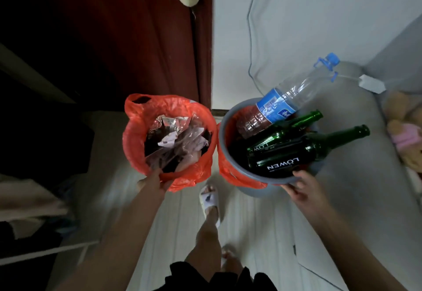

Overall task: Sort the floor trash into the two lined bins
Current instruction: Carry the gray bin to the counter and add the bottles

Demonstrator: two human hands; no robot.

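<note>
Below, two bins are being held side by side above the floor. The left bin, lined in red and filled with crumpled wrappers, is being gripped at its near rim by the left hand. The right bin, loaded with green glass bottles and a clear plastic bottle, is being clasped at its rim by the right hand, fingers curled.

Both bare arms reach forward and down. The left hand grips the near rim of the left bin, fingers curled over its edge. The right hand holds the near rim of the right bin, fingers bent around it.
</note>
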